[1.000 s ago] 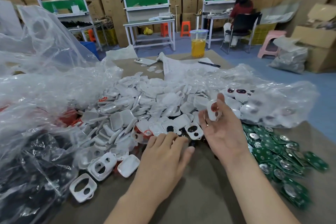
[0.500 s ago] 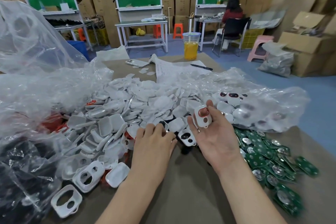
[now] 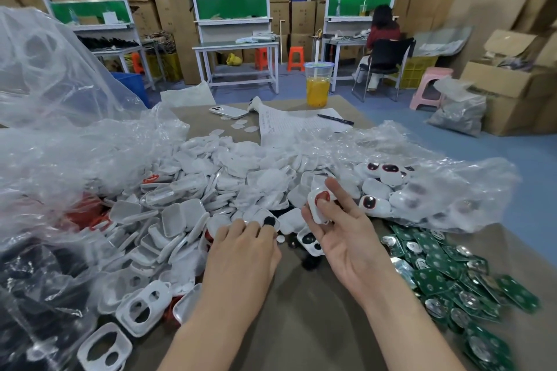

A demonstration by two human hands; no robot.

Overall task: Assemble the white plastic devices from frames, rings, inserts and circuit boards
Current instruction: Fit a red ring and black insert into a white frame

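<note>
Soft, even light is filling the room. Glare is glinting off the plastic bag [image 3: 75,144] left of the drink cup [image 3: 318,84]; cartons [image 3: 497,3] right of the cup are blurring and bending.

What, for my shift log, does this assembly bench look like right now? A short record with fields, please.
White shells: large heap across the middle of the table
Right hand: palm up, thumb and fingers pinching a white device with a red insert
Left hand: palm down, fingertips at the heap's edge; any grip is hidden
Open frames: loose by the near left edge
Circuit boards: green heap on the right
Drink cup: upright at the far edge
</note>
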